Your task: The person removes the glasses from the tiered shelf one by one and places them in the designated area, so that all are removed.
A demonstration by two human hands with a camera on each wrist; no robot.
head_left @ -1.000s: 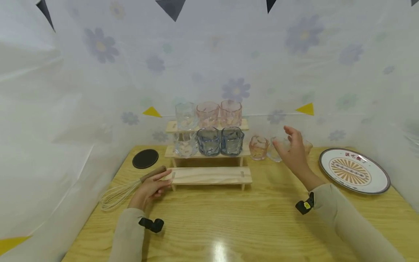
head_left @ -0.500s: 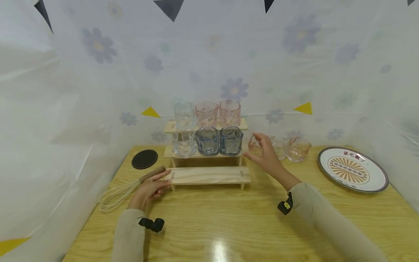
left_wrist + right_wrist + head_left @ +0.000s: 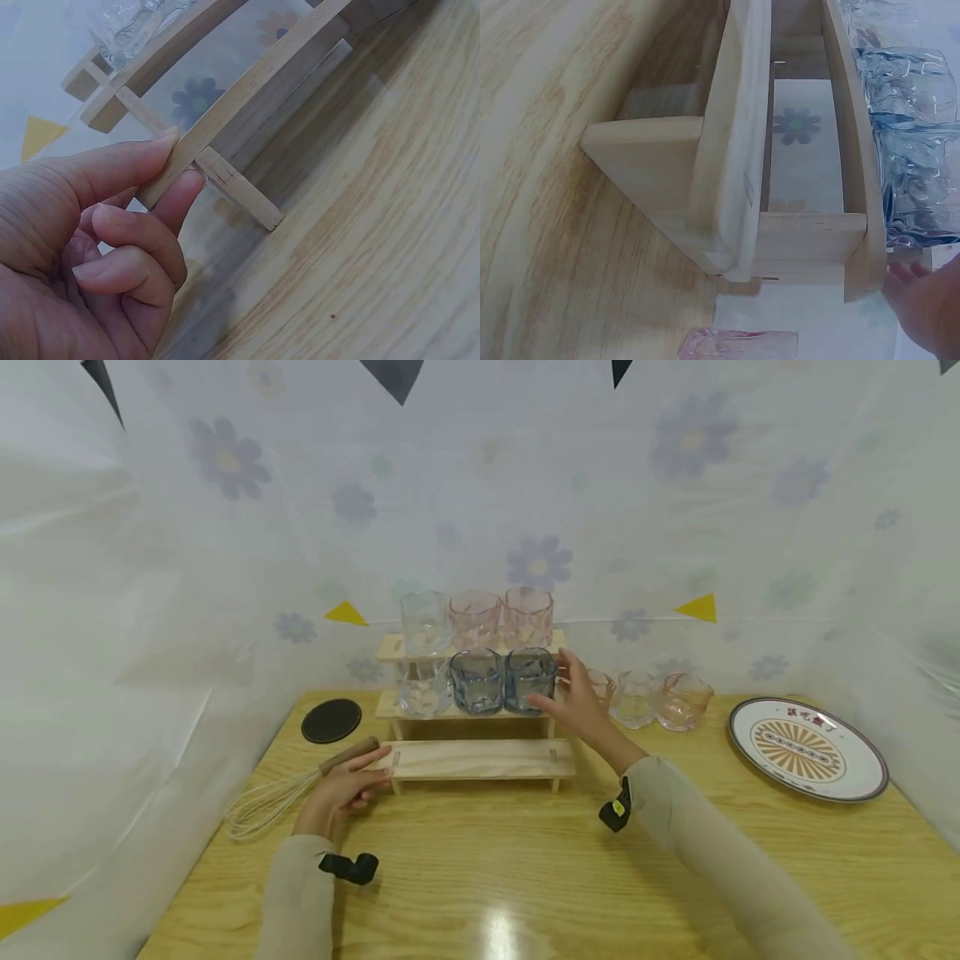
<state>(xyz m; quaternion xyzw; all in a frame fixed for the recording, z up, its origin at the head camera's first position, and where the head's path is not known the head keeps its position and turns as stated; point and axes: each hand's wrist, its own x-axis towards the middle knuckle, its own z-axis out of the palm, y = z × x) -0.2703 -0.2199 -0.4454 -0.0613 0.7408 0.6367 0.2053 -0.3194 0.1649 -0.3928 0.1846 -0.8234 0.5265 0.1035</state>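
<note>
Fingers of the left hand (image 3: 341,793): pinched on the left end of the lowest step of the wooden rack (image 3: 480,760), thumb (image 3: 142,161) on top of the board, forefinger beneath, the others curled into the palm. Wrist resting low on the table (image 3: 525,860), with a wire whisk (image 3: 270,802) just beside it.

Further in, fingers of the right hand (image 3: 573,702): spread and loosely bent, thumb forward, cupped round the right side of the blue glass (image 3: 530,681). Touching or just short of it: cannot tell, even from the right wrist view, with only a fingertip (image 3: 922,300) showing near the glass wall.

Blue glass itself: upright at the right end of the rack's middle step, touching or nearly touching a second blue glass (image 3: 477,681) on its left.

Handling, as a judgement: stiff, smooth, ribbed, fairly heavy for its bulk, breakable if knocked off the narrow step. Best taken round the middle of the wall, thumb opposite fingers, from the free right side.

Beyond: three small glasses (image 3: 637,699) on the table right of the rack, a patterned plate (image 3: 808,749) well apart, a dark coaster (image 3: 332,721) at the left, three more glasses (image 3: 476,618) on the top step.
</note>
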